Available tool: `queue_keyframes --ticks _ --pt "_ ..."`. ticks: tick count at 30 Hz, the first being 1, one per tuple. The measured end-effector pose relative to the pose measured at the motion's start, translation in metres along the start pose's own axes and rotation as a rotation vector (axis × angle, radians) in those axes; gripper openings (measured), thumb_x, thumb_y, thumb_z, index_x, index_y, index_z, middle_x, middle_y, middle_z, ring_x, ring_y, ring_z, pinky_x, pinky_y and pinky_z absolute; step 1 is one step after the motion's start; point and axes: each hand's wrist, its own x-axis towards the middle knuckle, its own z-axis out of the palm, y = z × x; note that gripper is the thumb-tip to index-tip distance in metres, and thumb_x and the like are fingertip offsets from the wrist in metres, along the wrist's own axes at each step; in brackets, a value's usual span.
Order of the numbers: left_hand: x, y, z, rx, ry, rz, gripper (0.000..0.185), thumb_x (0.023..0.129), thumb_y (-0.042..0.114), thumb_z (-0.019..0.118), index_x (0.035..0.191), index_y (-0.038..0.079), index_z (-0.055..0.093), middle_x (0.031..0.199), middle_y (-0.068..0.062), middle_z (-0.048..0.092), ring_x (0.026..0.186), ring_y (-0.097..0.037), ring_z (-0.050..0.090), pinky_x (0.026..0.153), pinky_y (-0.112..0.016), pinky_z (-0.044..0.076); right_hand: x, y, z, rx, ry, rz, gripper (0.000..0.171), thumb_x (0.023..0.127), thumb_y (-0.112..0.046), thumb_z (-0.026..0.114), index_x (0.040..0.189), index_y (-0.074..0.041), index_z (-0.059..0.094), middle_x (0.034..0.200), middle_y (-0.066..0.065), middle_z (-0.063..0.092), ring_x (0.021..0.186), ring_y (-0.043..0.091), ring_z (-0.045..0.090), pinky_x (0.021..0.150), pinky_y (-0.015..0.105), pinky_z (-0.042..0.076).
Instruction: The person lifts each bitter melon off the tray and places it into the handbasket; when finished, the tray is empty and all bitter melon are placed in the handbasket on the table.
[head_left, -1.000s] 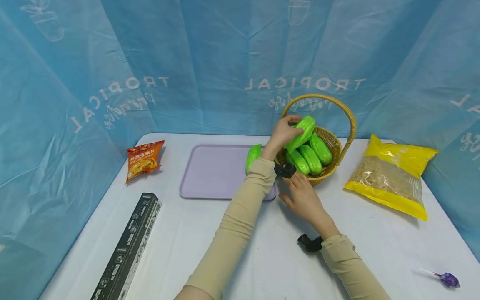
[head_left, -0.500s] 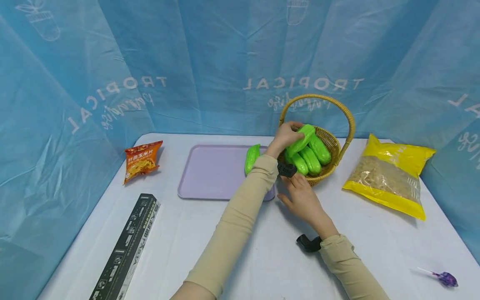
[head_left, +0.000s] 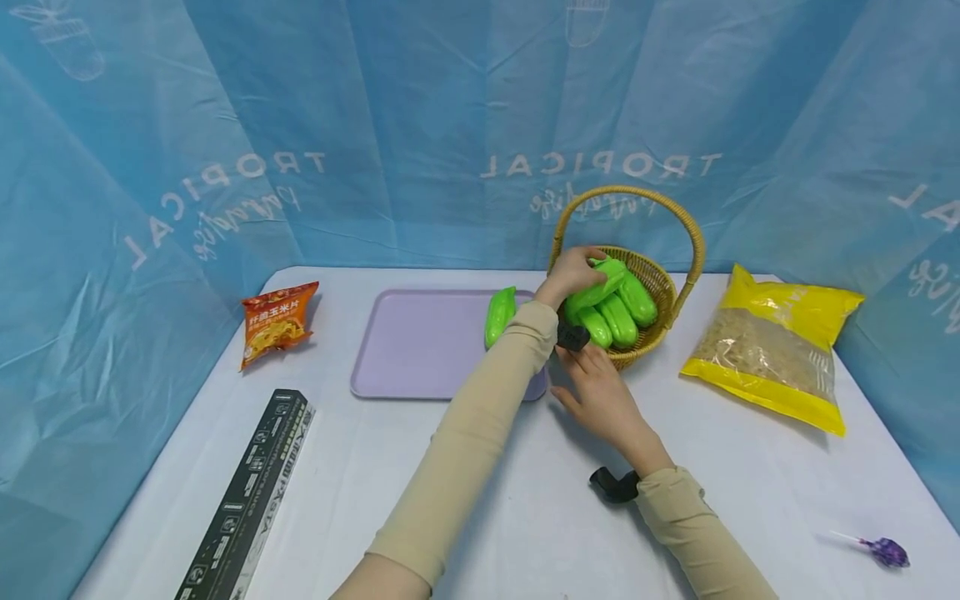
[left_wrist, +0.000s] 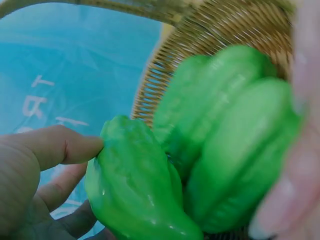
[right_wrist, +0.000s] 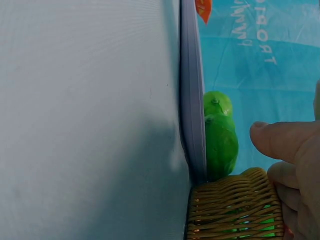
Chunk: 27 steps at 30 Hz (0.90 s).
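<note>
Left grip: left hand (head_left: pixel 572 272) holds a green gourd (head_left: pixel 596 288) by its far-left end, over the basket (head_left: pixel 651 275).
Gourd axis: runs from the basket's far rim down to the near left; fingers (left_wrist: pixel 60 145) wrap its tip.
Right grip: right hand (head_left: pixel 600 396) lies loose on the worktop (head_left: pixel 525 517), fingertips at the basket's near wall.
Nearer: left.
Hidden: the left sleeve covers the basket's left rim; how the gourd rests on the other gourds (head_left: pixel 621 315) is unclear.

sleeves (head_left: pixel 465 442): beige, long | wrist cameras (head_left: pixel 613 485): black | hands (head_left: pixel 603 400): bare
</note>
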Motion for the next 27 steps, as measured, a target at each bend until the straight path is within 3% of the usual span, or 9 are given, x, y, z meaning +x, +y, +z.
queue_keyframes --ticks 7,14,19,23,27 --pt "0.0029 -0.0034 0.0026 0.071 -0.049 -0.008 0.043 0.096 0.015 0.057 0.139 0.017 0.054 0.145 -0.006 0.047 0.125 -0.021 0.052 0.077 -0.027 0.046 0.0007 -0.0011 -0.001 -0.01 0.004 -0.007 0.058 0.087 -0.027 0.073 0.133 0.003 0.055 0.129 0.021 0.059 0.129 0.037 0.048 0.116 0.048 0.029" --pt "0.0051 -0.0025 0.0033 0.069 -0.028 -0.005 0.041 0.096 0.015 0.058 0.137 0.018 0.055 0.139 -0.006 0.052 0.125 -0.02 0.052 0.08 -0.028 0.048 0.0011 -0.0019 -0.0018 -0.001 0.012 -0.004 0.057 0.087 -0.027 0.072 0.133 0.002 0.055 0.128 0.02 0.06 0.129 0.037 0.048 0.116 0.048 0.029" --pt "0.0054 -0.0013 0.0026 0.062 -0.029 -0.004 0.041 0.097 0.014 0.057 0.138 0.018 0.054 0.139 -0.008 0.052 0.122 -0.021 0.054 0.074 -0.026 0.045 0.0015 -0.0018 -0.0022 -0.004 0.011 -0.002 0.057 0.088 -0.026 0.072 0.133 0.002 0.055 0.128 0.02 0.06 0.13 0.037 0.048 0.116 0.047 0.029" --pt "0.0031 -0.0002 0.001 0.042 -0.039 -0.008 0.042 0.099 0.016 0.054 0.14 0.017 0.051 0.141 -0.009 0.051 0.096 -0.019 0.06 0.066 -0.024 0.042 0.0011 -0.0012 -0.0021 -0.011 0.005 0.0 0.057 0.087 -0.027 0.072 0.133 0.002 0.055 0.128 0.02 0.06 0.13 0.037 0.048 0.116 0.048 0.029" --pt "0.0004 0.0005 -0.0001 0.046 -0.022 0.005 0.041 0.101 0.02 0.051 0.141 0.017 0.051 0.142 -0.009 0.052 0.07 -0.011 0.052 0.063 -0.024 0.041 0.0003 -0.0009 -0.002 -0.017 0.0 0.001 0.057 0.087 -0.027 0.072 0.133 0.002 0.055 0.129 0.021 0.06 0.13 0.037 0.048 0.116 0.048 0.029"
